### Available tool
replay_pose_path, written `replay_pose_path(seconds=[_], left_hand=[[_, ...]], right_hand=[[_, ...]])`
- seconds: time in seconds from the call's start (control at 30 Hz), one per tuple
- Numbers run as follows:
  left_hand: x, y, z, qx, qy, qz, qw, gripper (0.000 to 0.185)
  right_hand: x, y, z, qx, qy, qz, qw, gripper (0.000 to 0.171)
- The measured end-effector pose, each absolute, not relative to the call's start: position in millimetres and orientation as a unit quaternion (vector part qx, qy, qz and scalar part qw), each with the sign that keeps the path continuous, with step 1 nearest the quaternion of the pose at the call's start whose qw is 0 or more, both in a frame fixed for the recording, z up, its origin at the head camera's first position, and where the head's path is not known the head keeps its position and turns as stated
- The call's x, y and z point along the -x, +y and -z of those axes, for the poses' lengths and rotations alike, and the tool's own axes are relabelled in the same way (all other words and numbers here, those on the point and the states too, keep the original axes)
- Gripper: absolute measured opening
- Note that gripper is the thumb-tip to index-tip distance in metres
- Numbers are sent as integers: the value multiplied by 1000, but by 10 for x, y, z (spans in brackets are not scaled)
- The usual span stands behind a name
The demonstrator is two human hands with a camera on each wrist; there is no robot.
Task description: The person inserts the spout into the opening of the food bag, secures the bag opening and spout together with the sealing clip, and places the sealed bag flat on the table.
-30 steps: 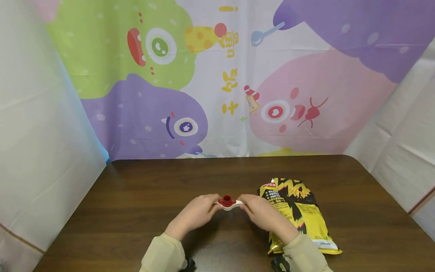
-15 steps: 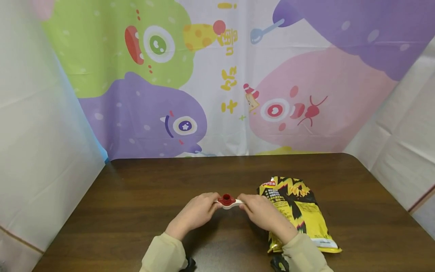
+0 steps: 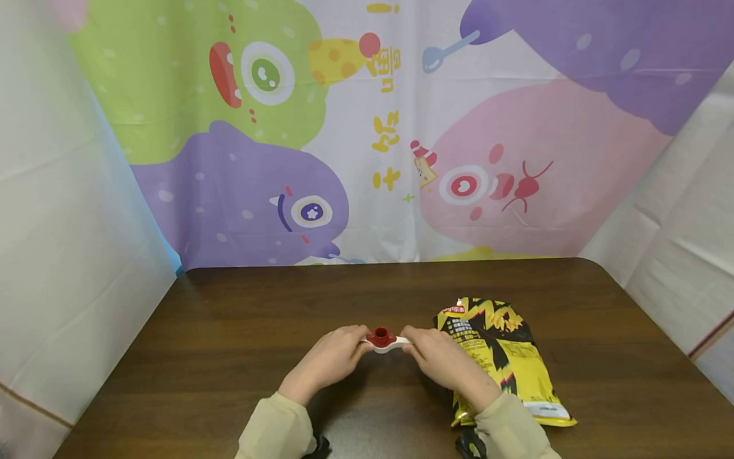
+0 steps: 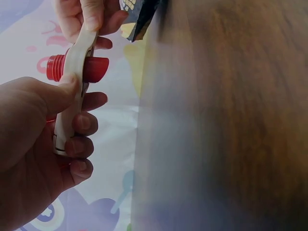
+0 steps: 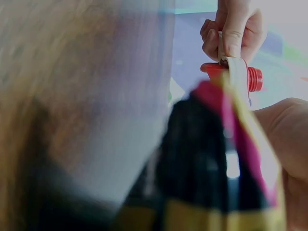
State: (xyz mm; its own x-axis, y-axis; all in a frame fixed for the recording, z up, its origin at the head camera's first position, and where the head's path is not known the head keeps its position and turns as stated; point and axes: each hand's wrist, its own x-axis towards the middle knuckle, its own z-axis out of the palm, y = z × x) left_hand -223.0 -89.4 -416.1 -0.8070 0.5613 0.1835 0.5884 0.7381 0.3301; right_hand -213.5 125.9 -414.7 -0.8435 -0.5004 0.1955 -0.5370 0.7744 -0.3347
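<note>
A snack bag (image 3: 501,357) lies on the table (image 3: 229,331), right of both hands.

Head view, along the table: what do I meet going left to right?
Left hand → white clip with the red spout, gripped at both ends → right hand → yellow-and-black snack bag lying on the table.

left hand (image 5: 234,30) pinches white clip (image 5: 237,67); blurred snack bag (image 5: 211,163) in front
</note>
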Motion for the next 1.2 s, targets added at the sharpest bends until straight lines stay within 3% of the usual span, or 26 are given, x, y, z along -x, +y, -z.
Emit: replay_pose_path(seconds=[0.63,0.97,1.2], left_hand=[[2219,-867,4191,301,-932,198,31,16],[2225,-879,4178,286,-935,207,17,35],[2206,-854,4186,280,-937,210,13,37]], right_hand=[[2124,1275,4177,-266,-943,-194,58,6],[2089,1231,4164,-282,-940,-190,40,7],[2054,1207,4187,-306,-932,-182,63,8]])
